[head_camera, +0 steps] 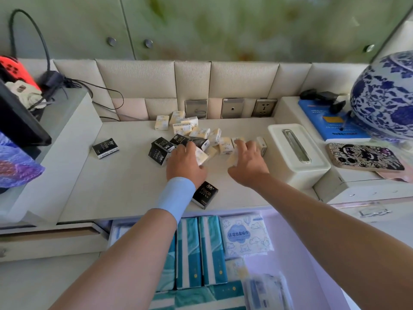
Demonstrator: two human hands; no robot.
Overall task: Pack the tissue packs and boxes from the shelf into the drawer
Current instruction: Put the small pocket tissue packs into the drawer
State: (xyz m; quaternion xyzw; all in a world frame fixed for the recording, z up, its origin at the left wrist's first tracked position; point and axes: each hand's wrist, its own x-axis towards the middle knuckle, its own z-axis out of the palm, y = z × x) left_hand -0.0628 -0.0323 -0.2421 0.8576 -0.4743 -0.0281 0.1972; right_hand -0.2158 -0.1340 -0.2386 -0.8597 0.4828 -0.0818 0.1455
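Several small cream tissue packs [183, 125] and black ones [160, 151] lie in a loose heap on the white shelf [125, 189]. My left hand [185, 163], with a blue wristband, grips a cream pack [201, 155] at the heap's near edge. My right hand [247, 159] reaches into the right side of the heap, fingers spread over cream packs [225, 145]. One black pack [105, 148] lies apart at the left, another [205, 194] by my left wrist. Below, the open drawer [297, 253] holds teal tissue packs [201, 249] and a white printed pack [245, 234].
A white tissue box holder [297, 151] stands right of the heap. Further right are a phone [364, 156], a blue booklet [328, 121] and a blue-and-white vase [386, 95]. A raised ledge [64, 121] with cables and a game console borders the left. Wall sockets [263, 107] sit behind.
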